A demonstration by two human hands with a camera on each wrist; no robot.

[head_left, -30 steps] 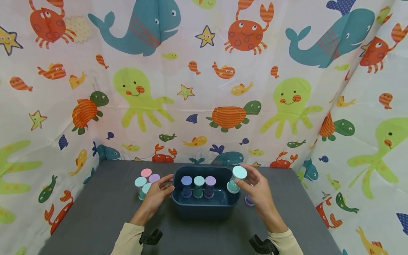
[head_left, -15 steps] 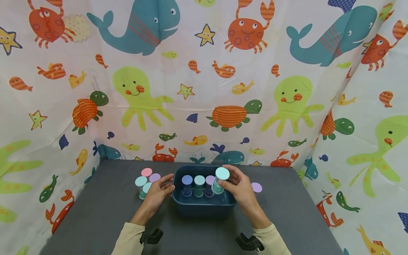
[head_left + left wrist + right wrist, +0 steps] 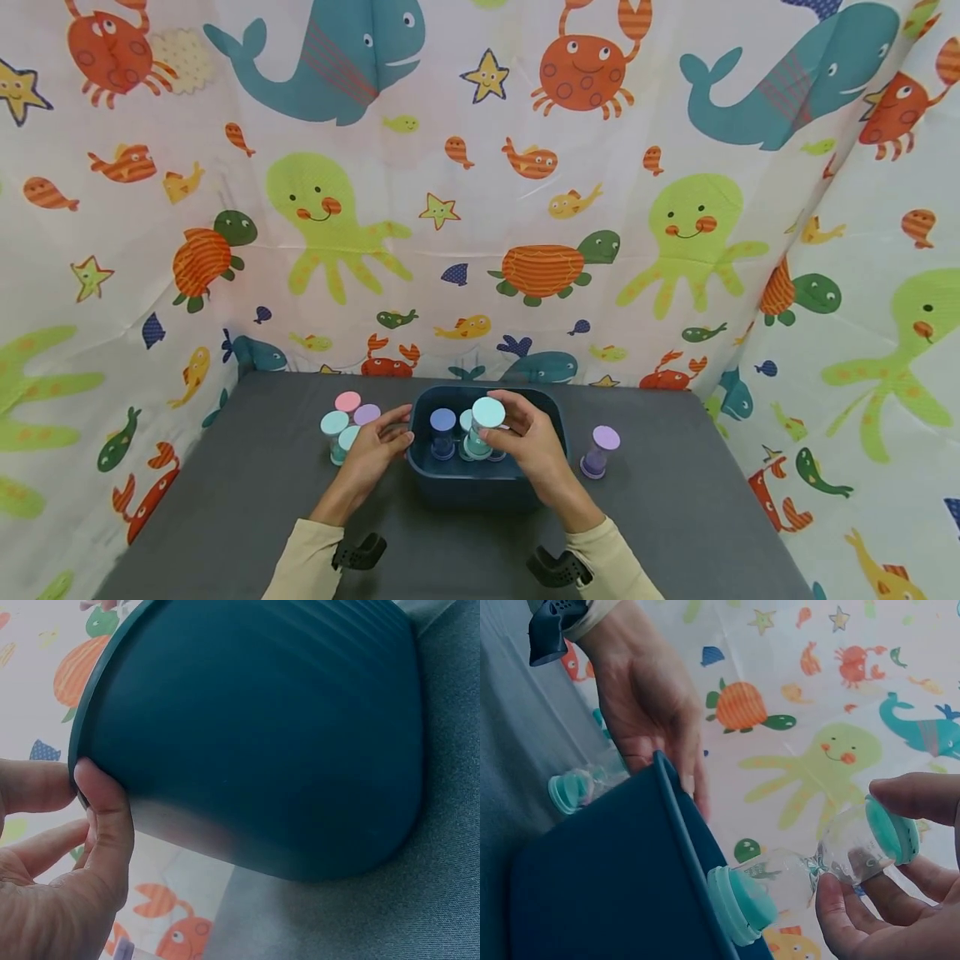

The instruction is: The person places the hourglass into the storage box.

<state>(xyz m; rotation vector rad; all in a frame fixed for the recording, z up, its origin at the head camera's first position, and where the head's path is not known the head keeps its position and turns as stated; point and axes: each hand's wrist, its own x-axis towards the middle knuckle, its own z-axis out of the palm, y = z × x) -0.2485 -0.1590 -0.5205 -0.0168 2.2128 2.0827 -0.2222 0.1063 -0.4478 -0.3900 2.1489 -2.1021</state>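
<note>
A dark teal bin (image 3: pixel 465 493) stands mid-table, with a blue-capped hourglass (image 3: pixel 442 433) and others upright inside. My right hand (image 3: pixel 517 429) pinches a teal-capped hourglass (image 3: pixel 486 423) by its upper part and holds it over the middle of the bin. In the right wrist view the teal-capped hourglass (image 3: pixel 817 862) is tilted, its lower cap just above the bin's rim (image 3: pixel 682 832), fingers (image 3: pixel 840 907) round the glass. My left hand (image 3: pixel 397 427) grips the bin's left rim; in the left wrist view its thumb (image 3: pixel 105 817) presses the bin's outer wall (image 3: pixel 262 735).
Several hourglasses stand left of the bin, among them a pink-capped one (image 3: pixel 347 403) and a teal-capped one (image 3: pixel 334 427). A purple-capped hourglass (image 3: pixel 600 450) stands alone right of the bin. The grey table (image 3: pixel 225 517) is walled by a sea-animal curtain (image 3: pixel 480 208).
My right hand has carried the teal-capped hourglass leftward from the bin's right edge to above its middle, uncovering the purple one on the right. The left hand stayed on the rim.
</note>
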